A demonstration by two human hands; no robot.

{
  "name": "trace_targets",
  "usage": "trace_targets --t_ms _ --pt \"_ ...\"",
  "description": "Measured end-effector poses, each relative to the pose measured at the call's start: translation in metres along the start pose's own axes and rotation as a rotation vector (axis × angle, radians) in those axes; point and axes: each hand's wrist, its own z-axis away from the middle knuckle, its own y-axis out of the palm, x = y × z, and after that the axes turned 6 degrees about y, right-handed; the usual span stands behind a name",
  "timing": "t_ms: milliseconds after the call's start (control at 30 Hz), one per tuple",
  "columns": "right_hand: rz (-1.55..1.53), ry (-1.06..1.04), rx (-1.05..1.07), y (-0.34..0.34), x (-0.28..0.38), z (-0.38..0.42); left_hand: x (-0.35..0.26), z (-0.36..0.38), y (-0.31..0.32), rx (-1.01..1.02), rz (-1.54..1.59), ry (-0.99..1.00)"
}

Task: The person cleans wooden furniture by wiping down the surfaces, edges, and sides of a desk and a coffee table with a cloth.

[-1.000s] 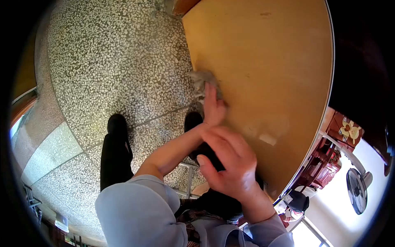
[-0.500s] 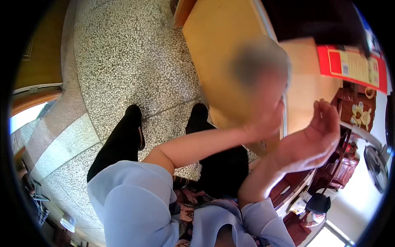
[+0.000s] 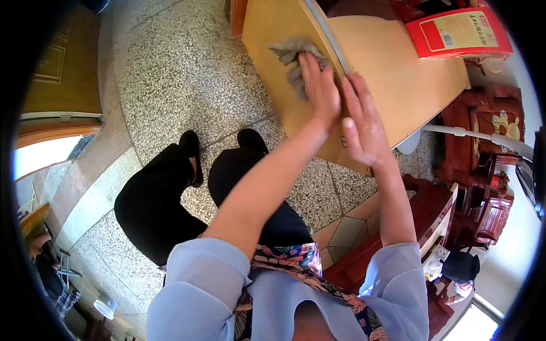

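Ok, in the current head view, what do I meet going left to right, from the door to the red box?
Door → left shoe → right shoe → grey cloth → right hand → red box.

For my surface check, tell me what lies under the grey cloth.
The tan panel shows around the grey cloth and likely continues beneath. The left hand rests on the cloth; the patch underneath is covered, so its condition can't be seen.

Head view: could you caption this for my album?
Left hand presses a gray cloth against a wooden panel, right hand at its edge.
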Motion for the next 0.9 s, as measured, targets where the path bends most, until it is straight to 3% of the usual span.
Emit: trace_targets --t_ms 200,267,367,467,533,600,700,800,900 --pt "-0.043 -0.021 0.028 0.006 0.0 -0.005 0.098 0.02 -0.003 -0.227 -0.078 -0.276" --pt "-0.069 -0.012 0.036 0.007 -0.001 -0.008 0.159 0.006 -0.021 -0.15 0.418 -0.377" --pt "-0.055 0.023 0.069 0.006 0.0 -0.012 0.266 0.003 -0.05 -0.121 0.686 -0.754" --pt "-0.02 0.015 0.097 0.007 -0.002 -0.013 0.258 0.007 -0.052 -0.118 0.752 -1.001" --pt "-0.01 0.03 0.103 0.008 -0.001 -0.012 0.206 0.0 -0.054 -0.133 0.793 -0.948" --pt "-0.003 0.024 0.09 0.009 0.001 -0.014 0.154 0.008 -0.034 -0.171 0.815 -0.77" --pt "0.013 0.008 0.069 0.011 0.003 -0.012 0.127 0.035 -0.012 -0.168 0.103 -0.609" --pt "0.015 -0.02 0.042 0.011 0.004 -0.01 0.057 0.051 0.001 -0.101 0.034 -0.54" --pt "-0.037 -0.053 -0.056 0.01 0.005 -0.009 0.03 0.07 0.006 0.111 -0.063 -0.323"
